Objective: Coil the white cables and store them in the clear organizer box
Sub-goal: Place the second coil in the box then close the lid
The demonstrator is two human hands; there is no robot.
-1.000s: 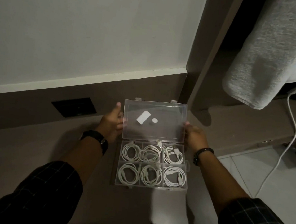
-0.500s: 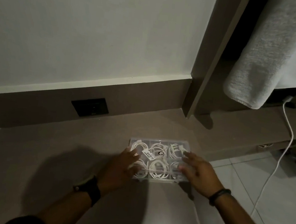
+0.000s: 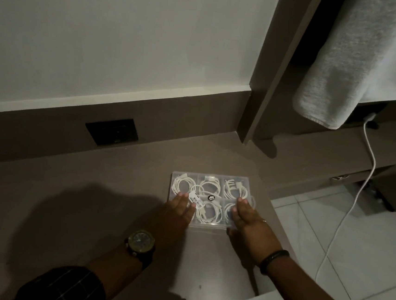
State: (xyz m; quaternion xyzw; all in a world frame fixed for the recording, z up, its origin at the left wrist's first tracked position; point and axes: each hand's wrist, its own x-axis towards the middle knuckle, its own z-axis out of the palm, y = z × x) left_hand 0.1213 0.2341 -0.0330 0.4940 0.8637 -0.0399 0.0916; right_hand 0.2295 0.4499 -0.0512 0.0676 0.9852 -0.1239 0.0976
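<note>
The person wore a dark long-sleeved shirt (image 3: 63, 286) crossed by a thin pale grid of checks, both cuffs pushed back above the wrists. On the left wrist sat a chunky round wristwatch (image 3: 140, 241) with a dark dial and a bezel that looked bronze-toned in the dim light, on a dark strap. The right wrist carried a plain black band (image 3: 274, 260), and a slim ring (image 3: 263, 220) showed on a finger of the right hand (image 3: 250, 221).

surface: brown ledge (image 3: 90, 200) | on it: clear organizer box (image 3: 211, 177), lid closed, near right edge
</note>
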